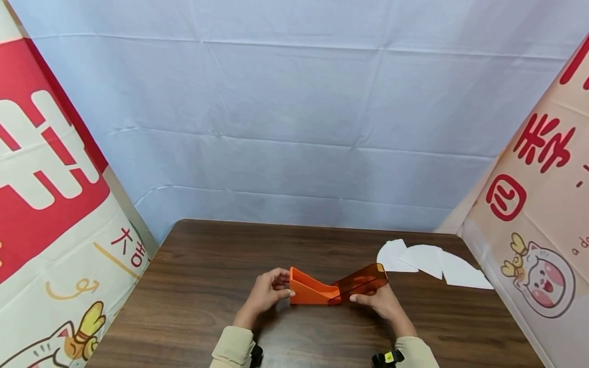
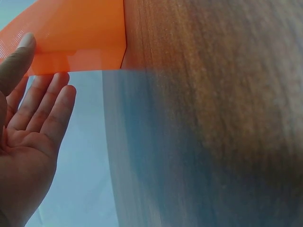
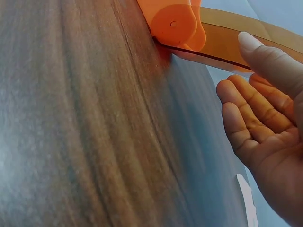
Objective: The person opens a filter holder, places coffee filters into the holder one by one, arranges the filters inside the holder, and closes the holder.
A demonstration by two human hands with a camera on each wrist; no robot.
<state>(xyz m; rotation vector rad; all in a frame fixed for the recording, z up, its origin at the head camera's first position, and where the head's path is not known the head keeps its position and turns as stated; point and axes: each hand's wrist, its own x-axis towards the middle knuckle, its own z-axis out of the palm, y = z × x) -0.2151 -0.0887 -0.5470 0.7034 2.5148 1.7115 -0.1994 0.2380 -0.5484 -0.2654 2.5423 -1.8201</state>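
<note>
An orange plastic box (image 1: pixel 306 295) with sloping sides stands on the table, and a see-through amber lid (image 1: pixel 354 282) is swung out to its right. My left hand (image 1: pixel 267 292) holds the box's tall left end, thumb on the near side and fingers at the far side. With my right hand (image 1: pixel 379 302) I grip the lid, the thumb on its near face and the fingers behind it. In the right wrist view a round hinge (image 3: pixel 173 24) joins lid and box. The left wrist view shows the box's flat orange side (image 2: pixel 85 35) by the thumb.
Several white fan-shaped paper pieces (image 1: pixel 425 259) lie overlapping at the back right of the dark wooden table (image 1: pixel 207 255). A pale blue cloth (image 1: pixel 294 102) hangs behind the table. Printed cloths (image 1: pixel 547 214) stand along both sides.
</note>
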